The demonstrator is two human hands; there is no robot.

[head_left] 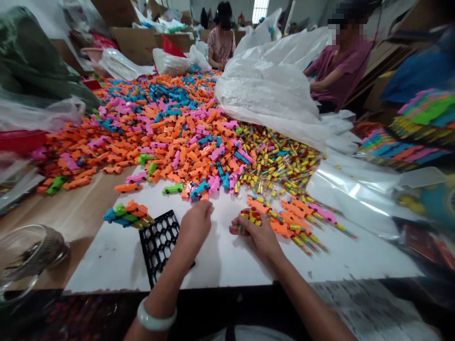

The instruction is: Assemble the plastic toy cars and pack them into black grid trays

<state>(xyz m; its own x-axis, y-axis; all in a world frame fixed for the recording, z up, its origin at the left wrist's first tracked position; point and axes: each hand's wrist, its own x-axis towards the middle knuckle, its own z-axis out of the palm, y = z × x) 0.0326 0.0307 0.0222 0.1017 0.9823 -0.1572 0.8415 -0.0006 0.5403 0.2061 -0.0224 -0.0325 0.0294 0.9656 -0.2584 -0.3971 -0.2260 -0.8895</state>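
Head view: left hand point(197, 220) curled, right hand point(259, 229) grasping

A broad heap of small orange, pink, blue and green plastic cars point(177, 147) spreads over the far edge of the white flat board point(117, 265). Yellow-and-red plastic cylinders point(284, 166) are piled by its far right. Left of centre, the black plastic grid tray point(145, 258) reaches the near edge, with a cluster of coloured cars point(124, 215) at its far left corner. The right hand clutches a bunch of short yellow-and-red pieces point(251, 216); whether the left holds anything, I cannot tell.
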